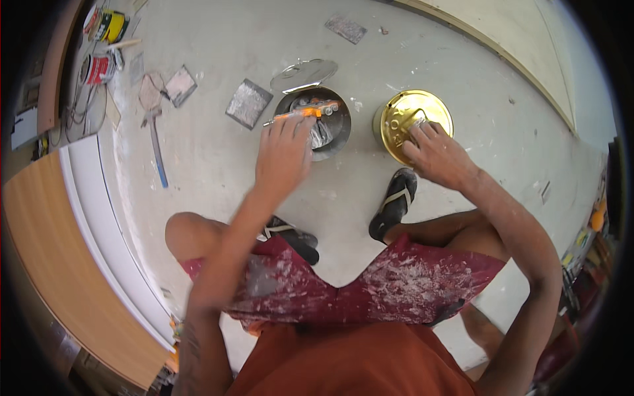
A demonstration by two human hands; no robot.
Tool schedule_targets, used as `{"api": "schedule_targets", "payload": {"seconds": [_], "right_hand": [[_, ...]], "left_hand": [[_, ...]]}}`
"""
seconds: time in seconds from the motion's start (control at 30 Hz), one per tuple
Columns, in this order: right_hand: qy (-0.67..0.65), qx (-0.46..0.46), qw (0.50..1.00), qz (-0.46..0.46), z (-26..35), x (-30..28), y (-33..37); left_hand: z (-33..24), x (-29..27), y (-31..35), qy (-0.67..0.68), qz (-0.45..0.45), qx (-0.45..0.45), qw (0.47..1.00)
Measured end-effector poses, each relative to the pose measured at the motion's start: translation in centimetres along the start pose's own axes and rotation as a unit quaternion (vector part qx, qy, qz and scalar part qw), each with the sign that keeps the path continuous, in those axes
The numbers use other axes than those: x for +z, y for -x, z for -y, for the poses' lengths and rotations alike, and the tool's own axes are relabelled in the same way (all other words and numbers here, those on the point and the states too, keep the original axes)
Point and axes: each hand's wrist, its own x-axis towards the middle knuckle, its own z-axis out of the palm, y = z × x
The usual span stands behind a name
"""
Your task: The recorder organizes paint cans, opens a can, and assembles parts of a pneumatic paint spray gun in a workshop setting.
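Note:
My left hand (pixel 285 153) is over an open round tin (pixel 342 140), its fingers closed around a slim orange tool (pixel 309 113) with a thin metal tip pointing left. Inside the tin lie shiny, crumpled-looking contents, partly covered by the tool and my fingers. The tin's silvery lid (pixel 304 75) is tilted up at its far edge. To the right stands a second tin with a gold lid (pixel 404 132). My right hand (pixel 439 153) rests on that lid with its fingers curled at a raised handle in the middle; the fingertips are partly hidden.
Dusty square pads (pixel 249 103) lie left of the open tin. Farther left are a blue-handled scraper (pixel 158 148), a red-and-white can (pixel 99 68) and a yellow-and-black can (pixel 112 26). A wooden panel (pixel 66 264) stands at the left. My sandalled foot (pixel 394 203) is near the gold-lidded tin.

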Motion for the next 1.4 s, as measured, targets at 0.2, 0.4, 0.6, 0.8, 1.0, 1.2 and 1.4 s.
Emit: {"api": "schedule_targets", "payload": {"seconds": [0.2,0.4,0.6,0.8,1.0,1.2,1.4], "right_hand": [[-0.112,0.164,0.98,0.018,-3.4,-2.2,2.4],[-0.21,0.288,0.932,-0.058,0.7,-8.5,0.7],[-0.716,0.361,0.597,0.016,7.8,-10.4,-5.0],[-0.842,0.424,0.322,-0.087,10.8,-6.9,-7.0],[-0.714,0.38,0.58,-0.098,10.3,-0.5,-6.0],[-0.6,0.457,0.656,-0.001,7.3,-3.1,-3.3],[-0.559,0.442,0.701,-0.003,6.2,-2.9,-4.4]], "left_hand": [[2.8,1.0,-6.9,-0.221,0.136,0.186,0.948],[-0.5,-5.5,-11.6,-0.112,0.223,0.103,0.963],[-1.2,-6.8,-10.9,0.059,0.235,0.046,0.969],[-7.1,-5.0,-3.8,0.344,0.157,-0.188,0.906],[-12.9,-1.6,0.9,0.352,-0.008,-0.157,0.923],[-5.7,-4.5,-1.1,0.259,0.191,-0.056,0.945],[-0.5,-0.1,-8.9,-0.033,0.37,0.265,0.89]]}}
